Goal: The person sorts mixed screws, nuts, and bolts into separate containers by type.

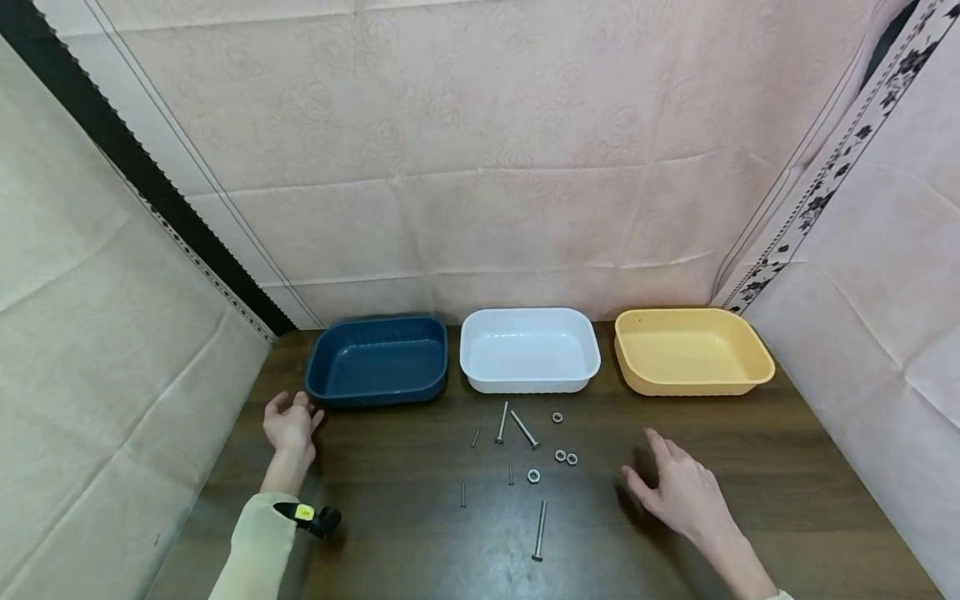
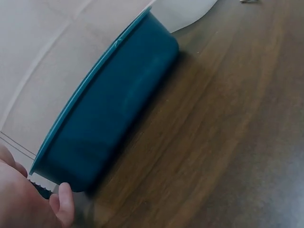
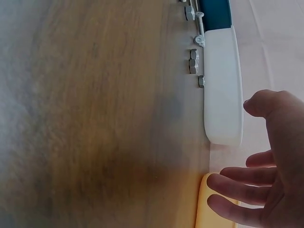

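Observation:
My left hand (image 1: 288, 427) is beside the front left corner of a dark blue tray (image 1: 377, 398), fingers loosely bent and holding nothing. Over the right part of the table, my right hand (image 1: 681, 487) has its thumb and fingers spread, with nothing in them. Between the hands lie long bolts, one (image 1: 540, 531) near the front and two more, including a slanted bolt (image 1: 524, 429), farther back. Several nuts, among them a larger nut (image 1: 533, 476), lie right of centre. Three small thin screws, one (image 1: 463, 495) at the left, are scattered nearby.
A white tray (image 1: 530, 386) stands at the back middle and a yellow tray (image 1: 693, 389) at the back right. Pale cloth (image 1: 480, 225) hangs behind the wooden table (image 1: 390, 517) and along both sides. A black strap (image 1: 307, 513) is on the left wrist.

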`<state>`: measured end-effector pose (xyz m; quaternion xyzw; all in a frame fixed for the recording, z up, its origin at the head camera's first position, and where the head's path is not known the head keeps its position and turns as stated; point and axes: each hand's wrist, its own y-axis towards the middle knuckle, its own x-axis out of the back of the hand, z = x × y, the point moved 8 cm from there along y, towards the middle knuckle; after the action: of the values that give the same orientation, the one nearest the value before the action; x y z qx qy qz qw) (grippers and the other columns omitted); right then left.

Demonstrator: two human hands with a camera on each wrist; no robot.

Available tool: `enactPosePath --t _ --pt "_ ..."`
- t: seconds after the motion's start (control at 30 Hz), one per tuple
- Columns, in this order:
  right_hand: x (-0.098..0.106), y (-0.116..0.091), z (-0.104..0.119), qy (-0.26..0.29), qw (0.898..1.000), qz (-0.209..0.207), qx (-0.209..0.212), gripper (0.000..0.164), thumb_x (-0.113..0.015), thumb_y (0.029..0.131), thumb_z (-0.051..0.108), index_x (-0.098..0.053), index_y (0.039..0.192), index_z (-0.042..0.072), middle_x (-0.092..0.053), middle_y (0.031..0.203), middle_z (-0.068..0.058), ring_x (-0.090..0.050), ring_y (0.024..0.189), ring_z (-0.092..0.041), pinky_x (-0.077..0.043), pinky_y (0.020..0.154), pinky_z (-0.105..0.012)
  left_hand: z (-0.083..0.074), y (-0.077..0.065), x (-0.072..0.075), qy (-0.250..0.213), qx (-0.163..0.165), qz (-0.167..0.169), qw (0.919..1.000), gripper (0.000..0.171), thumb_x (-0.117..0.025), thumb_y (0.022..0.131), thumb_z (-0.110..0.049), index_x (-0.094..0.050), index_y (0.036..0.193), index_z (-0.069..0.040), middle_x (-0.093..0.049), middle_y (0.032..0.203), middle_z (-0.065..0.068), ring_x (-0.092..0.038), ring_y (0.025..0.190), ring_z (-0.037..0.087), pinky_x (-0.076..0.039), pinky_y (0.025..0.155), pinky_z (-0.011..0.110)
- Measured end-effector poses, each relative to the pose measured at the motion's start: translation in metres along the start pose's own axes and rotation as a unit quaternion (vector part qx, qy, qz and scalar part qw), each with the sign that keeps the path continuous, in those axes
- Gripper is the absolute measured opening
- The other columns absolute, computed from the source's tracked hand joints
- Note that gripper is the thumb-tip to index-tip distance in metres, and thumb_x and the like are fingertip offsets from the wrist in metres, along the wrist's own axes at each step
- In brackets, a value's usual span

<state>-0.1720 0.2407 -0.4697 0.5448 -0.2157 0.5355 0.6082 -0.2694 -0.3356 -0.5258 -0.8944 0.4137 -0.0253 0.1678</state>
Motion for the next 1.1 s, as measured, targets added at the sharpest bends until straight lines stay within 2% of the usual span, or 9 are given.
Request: enactPosePath --t 0.27,0.4,0.5,0.7,0.8,0.97,1.1 --pt "-0.003 -0.004 0.003 0.001 1.0 0.001 0.002 0.062 -0.08 0.078 0.026 -0.059 0.123 -0.01 -0.066 0.107 -0.031 -0.068 0.083 -0.046 -0.056 0.057 -0.057 -0.002 0.004 -0.002 -0.019 0.026 0.0 0.9995 0.055 -0.048 0.106 -0.017 -0.027 0.156 -0.011 -0.045 0.113 0.001 -0.053 0.102 0.016 -0.054 0.09 0.027" --pt "-0.004 -0.005 0.004 0.004 1.0 0.002 0.002 0.061 -0.08 0.078 0.025 -0.059 0.122 -0.011 -0.067 0.107 -0.03 -0.068 0.083 -0.045 -0.056 0.057 -0.056 -0.004 0.004 -0.005 -0.045 0.05 0.005 0.9977 0.052 -0.051 0.104 -0.017 -0.033 0.152 -0.01 -0.05 0.115 0.003 -0.055 0.105 0.016 -0.055 0.087 0.027" --pt "-0.005 -0.005 0.004 0.009 1.0 0.002 0.002 0.059 -0.08 0.078 0.023 -0.06 0.122 -0.011 -0.067 0.107 -0.03 -0.068 0.083 -0.045 -0.056 0.058 -0.056 -0.007 0.004 -0.007 -0.042 0.057 0.008 0.9975 0.05 -0.055 0.103 -0.016 -0.038 0.15 -0.009 -0.051 0.117 0.001 -0.056 0.108 0.015 -0.055 0.087 0.027" --pt "-0.01 -0.006 0.007 0.022 1.0 0.01 -0.005 0.054 -0.08 0.079 0.019 -0.06 0.12 -0.01 -0.067 0.106 -0.028 -0.068 0.083 -0.041 -0.057 0.061 -0.055 -0.005 0.007 -0.009 -0.038 0.074 0.008 0.9965 0.04 -0.056 0.102 -0.012 -0.051 0.141 -0.008 -0.05 0.112 0.005 -0.056 0.091 0.011 -0.057 0.08 0.023" --pt "-0.011 -0.006 0.009 0.032 0.999 0.01 -0.005 0.051 -0.081 0.079 0.016 -0.062 0.119 -0.01 -0.068 0.104 -0.025 -0.068 0.08 -0.038 -0.057 0.061 -0.053 -0.004 0.009 -0.009 -0.041 0.082 0.007 0.9958 0.037 -0.056 0.102 -0.011 -0.053 0.139 -0.009 -0.05 0.112 0.005 -0.055 0.089 0.011 -0.057 0.078 0.023" --pt "-0.02 -0.007 0.012 0.087 0.996 0.031 -0.019 0.043 -0.082 0.079 0.007 -0.065 0.115 -0.007 -0.07 0.098 -0.015 -0.068 0.073 -0.021 -0.058 0.061 -0.039 -0.002 0.01 -0.008 -0.043 0.089 0.005 0.9951 0.039 -0.057 0.102 -0.011 -0.053 0.14 -0.01 -0.05 0.112 0.004 -0.054 0.091 0.012 -0.057 0.078 0.023" --pt "-0.028 -0.006 0.018 0.164 0.985 0.049 -0.026 0.038 -0.08 0.077 -0.002 -0.066 0.112 -0.006 -0.071 0.094 -0.011 -0.066 0.07 -0.009 -0.057 0.06 -0.03 -0.002 0.01 -0.008 -0.045 0.083 0.009 0.9955 0.038 -0.057 0.102 -0.011 -0.053 0.14 -0.009 -0.05 0.112 0.005 -0.054 0.092 0.013 -0.057 0.079 0.022"
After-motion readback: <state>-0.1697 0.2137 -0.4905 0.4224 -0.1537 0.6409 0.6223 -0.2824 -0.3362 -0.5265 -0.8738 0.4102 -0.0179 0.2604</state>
